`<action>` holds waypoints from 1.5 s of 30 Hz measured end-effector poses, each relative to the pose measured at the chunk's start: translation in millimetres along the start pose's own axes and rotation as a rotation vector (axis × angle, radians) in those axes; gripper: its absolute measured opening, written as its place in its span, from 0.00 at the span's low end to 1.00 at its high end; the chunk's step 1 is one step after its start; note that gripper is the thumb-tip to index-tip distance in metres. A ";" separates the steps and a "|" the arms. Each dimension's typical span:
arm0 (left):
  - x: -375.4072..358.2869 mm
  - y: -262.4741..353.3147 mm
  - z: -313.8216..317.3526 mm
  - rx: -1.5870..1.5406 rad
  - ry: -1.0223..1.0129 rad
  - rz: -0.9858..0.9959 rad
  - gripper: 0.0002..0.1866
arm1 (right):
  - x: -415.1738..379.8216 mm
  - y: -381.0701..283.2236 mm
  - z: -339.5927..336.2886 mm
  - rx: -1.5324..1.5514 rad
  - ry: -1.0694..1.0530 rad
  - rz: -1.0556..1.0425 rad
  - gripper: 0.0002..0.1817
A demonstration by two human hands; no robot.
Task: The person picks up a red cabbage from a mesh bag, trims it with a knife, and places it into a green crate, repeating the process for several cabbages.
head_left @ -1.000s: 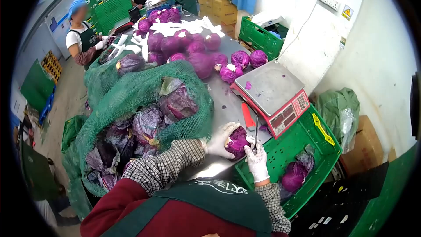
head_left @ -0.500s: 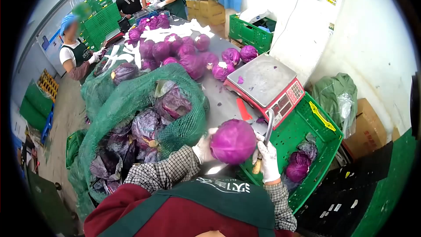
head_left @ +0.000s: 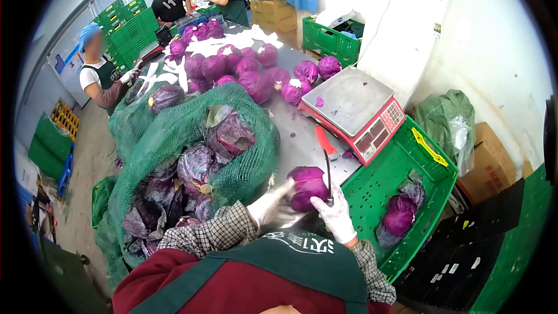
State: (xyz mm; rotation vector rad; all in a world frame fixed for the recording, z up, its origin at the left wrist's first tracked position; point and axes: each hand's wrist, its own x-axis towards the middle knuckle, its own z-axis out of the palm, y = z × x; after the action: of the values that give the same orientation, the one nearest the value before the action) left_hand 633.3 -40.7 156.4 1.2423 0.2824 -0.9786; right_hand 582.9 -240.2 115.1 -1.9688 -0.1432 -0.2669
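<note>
A round purple cabbage (head_left: 307,189) is between my two white-gloved hands, above the near end of the metal table. My left hand (head_left: 272,204) is against its left side, fingers partly blurred. In my right hand (head_left: 337,212) is a knife (head_left: 328,170), its thin dark blade pointing up, while the thumb touches the cabbage's right side. Beside me on the left, a green mesh bag (head_left: 139,166) lies open around several cabbages with dark outer leaves (head_left: 196,167). An orange-red object (head_left: 325,141) lies on the table beyond the cabbage.
A red scale (head_left: 354,110) stands at the table's right edge. Below it a green crate (head_left: 372,197) holds cabbage and loose leaves. Several peeled cabbages (head_left: 250,75) lie farther up the table. A co-worker (head_left: 102,75) stands at the left, two people at the far end.
The cabbage has turned and shifted slightly lower. The knife has swung, its blade now beside the cabbage. My right hand has moved left, nearer the cabbage. Co-workers have shifted position.
</note>
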 end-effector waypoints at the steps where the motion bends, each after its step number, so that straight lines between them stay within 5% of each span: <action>1: -20.6 8.4 15.6 0.072 0.027 0.021 0.41 | 1.9 4.4 -0.2 0.130 0.010 0.139 0.33; 3: -30.4 7.8 13.0 0.532 -0.162 0.419 0.46 | 8.4 -0.5 -13.2 0.444 -0.022 0.430 0.32; 4: -31.6 17.8 6.9 0.914 -0.004 0.287 0.52 | 10.5 5.7 -13.5 0.634 0.005 0.398 0.31; 7: 2.1 8.0 2.5 1.465 0.411 0.671 0.60 | 15.2 16.3 -26.9 0.462 -0.073 0.365 0.29; 11: 44.4 2.2 9.2 1.361 0.269 0.743 0.65 | 8.5 9.6 -30.3 0.259 -0.053 0.350 0.26; 14: 44.6 -1.2 22.9 1.400 0.287 0.784 0.64 | -5.5 10.4 -23.8 -0.179 0.051 0.009 0.28; 24: 47.9 2.8 49.8 1.445 0.308 0.810 0.59 | -15.3 -7.8 -22.3 -0.391 0.122 0.078 0.23; 27: 47.5 7.2 54.4 1.455 0.312 0.787 0.59 | -14.1 3.9 -23.9 -0.829 0.021 -0.139 0.23; 33: 56.9 11.7 67.3 1.511 0.319 0.748 0.58 | 18.4 -19.0 -31.0 -0.467 0.047 0.300 0.22; 35: 52.4 19.6 78.5 1.555 0.313 0.686 0.57 | 23.8 18.7 -31.7 -0.761 -0.097 0.179 0.21; 37: 52.3 23.0 79.4 1.534 0.291 0.688 0.56 | 31.2 26.8 -37.5 -0.722 0.076 0.003 0.17; 39: 53.9 16.7 75.2 1.537 0.290 0.730 0.56 | 40.5 41.2 -54.3 -0.742 0.004 0.061 0.14; 41: 52.9 10.3 65.6 1.541 0.290 0.805 0.59 | 30.7 68.5 -66.3 -1.059 0.005 -0.391 0.17; 45: 57.7 -11.0 15.2 1.399 0.238 1.052 0.61 | 23.5 76.4 -55.7 -0.879 0.087 -0.231 0.23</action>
State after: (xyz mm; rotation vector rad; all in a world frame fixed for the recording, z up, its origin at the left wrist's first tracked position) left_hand 654.0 -81.1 116.1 2.3545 -0.9923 0.0582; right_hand 615.9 -322.4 74.5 -2.8066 -0.2213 -0.6468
